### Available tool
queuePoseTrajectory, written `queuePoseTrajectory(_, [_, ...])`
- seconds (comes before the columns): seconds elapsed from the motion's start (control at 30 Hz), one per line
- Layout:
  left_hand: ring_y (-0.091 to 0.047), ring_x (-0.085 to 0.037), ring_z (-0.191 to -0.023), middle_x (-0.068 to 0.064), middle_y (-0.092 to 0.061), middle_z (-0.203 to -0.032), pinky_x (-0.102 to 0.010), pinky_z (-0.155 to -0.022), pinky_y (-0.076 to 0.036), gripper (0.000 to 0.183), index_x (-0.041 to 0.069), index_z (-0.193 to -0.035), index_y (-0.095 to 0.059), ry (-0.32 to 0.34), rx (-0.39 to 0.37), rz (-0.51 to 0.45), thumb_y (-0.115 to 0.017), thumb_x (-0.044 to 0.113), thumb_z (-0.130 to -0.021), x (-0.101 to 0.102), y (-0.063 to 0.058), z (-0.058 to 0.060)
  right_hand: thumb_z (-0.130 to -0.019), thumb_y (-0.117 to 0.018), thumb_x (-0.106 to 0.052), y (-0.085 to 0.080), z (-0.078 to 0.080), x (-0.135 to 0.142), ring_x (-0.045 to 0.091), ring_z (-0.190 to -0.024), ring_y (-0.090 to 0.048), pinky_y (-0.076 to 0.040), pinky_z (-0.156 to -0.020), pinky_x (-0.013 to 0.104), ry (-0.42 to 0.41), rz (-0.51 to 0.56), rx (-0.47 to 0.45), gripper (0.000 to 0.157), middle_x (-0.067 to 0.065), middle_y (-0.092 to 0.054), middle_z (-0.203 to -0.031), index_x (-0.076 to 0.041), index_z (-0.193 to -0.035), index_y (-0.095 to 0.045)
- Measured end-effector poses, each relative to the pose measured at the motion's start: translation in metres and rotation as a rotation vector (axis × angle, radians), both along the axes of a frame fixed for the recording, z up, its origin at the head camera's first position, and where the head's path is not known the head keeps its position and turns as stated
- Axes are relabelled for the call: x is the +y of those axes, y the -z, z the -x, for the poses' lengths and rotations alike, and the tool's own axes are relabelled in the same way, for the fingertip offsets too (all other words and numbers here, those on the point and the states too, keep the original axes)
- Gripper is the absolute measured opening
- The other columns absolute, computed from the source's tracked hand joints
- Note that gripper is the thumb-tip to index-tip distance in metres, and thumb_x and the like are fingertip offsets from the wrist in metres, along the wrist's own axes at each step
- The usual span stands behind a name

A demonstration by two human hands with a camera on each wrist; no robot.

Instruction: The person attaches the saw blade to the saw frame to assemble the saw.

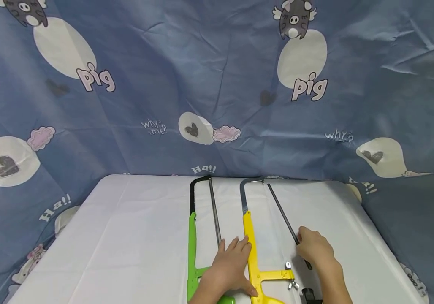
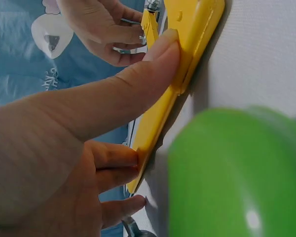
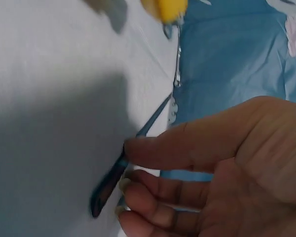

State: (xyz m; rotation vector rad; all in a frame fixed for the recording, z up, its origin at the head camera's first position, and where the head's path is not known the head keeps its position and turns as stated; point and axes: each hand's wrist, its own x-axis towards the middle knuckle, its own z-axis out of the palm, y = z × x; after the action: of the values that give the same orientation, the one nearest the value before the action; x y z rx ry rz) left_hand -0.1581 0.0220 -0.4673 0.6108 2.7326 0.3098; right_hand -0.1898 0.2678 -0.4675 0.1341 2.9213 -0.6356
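A yellow hacksaw frame with a grey front bow lies on the white table. My left hand rests against it, fingers spread along its side and thumb on it near the handle, as the left wrist view also shows. No blade spans this frame. To the right, my right hand pinches a thin dark hacksaw blade between thumb and fingers, near its lower end. Left of the yellow frame lies a green hacksaw with a blade along it, partly covered by my left hand.
A wing nut sits at the end of the yellow crossbar. A black object lies at the bottom edge, partly cut off. The white tabletop ends at a blue patterned cloth hanging behind it.
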Motion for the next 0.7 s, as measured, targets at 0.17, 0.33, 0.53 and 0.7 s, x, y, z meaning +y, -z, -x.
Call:
queuePoseTrajectory(0.17, [-0.033,-0.029,-0.150,0.001,-0.033,-0.163,-0.061,-0.121,-0.022,0.118,0.017,-0.150,-0.043,-0.006,-0.007,-0.003,-0.087,0.067,-0.053,-0.0035,0.0042,-0.0009,-0.079,-0.057,0.001,0.0027,-0.0030,-0.0096,0.024,-0.060,-0.051,-0.039,-0.050,0.033,0.012,-0.024,0.025,0.007,0.007,-0.059,-0.069,-0.004,-0.084,-0.058])
queuePoseTrajectory(0.33, [-0.034,-0.029,-0.149,0.001,-0.033,-0.163,-0.060,-0.121,-0.023,0.117,0.017,-0.150,-0.043,0.000,0.005,-0.023,-0.087,0.067,-0.053,-0.0061,0.0066,-0.0031,-0.079,-0.055,0.003,0.0029,-0.0037,-0.0096,0.024,-0.061,-0.050,-0.040,-0.052,0.033,0.015,-0.002,0.015,0.008,0.007,-0.057,-0.069,-0.003,-0.083,-0.057])
queuePoseTrajectory(0.53, [-0.034,-0.029,-0.149,0.000,-0.033,-0.163,-0.060,-0.121,-0.023,0.117,0.017,-0.150,-0.042,0.009,0.023,-0.039,-0.086,0.066,-0.055,-0.0071,0.0069,-0.0035,-0.078,-0.054,0.004,0.0027,-0.0029,-0.0065,0.023,-0.061,-0.048,-0.038,-0.052,0.031,0.030,0.036,0.012,0.008,0.007,-0.054,-0.068,-0.003,-0.081,-0.054])
queuePoseTrajectory(0.7, [-0.033,-0.029,-0.149,0.000,-0.032,-0.163,-0.060,-0.121,-0.022,0.117,0.016,-0.151,-0.041,0.014,0.027,-0.054,-0.086,0.066,-0.056,-0.0052,0.0062,-0.0032,-0.077,-0.055,0.003,0.0004,-0.0019,-0.0026,0.023,-0.062,-0.049,-0.039,-0.052,0.031,0.036,0.048,0.007,0.008,0.008,-0.055,-0.070,-0.002,-0.083,-0.055])
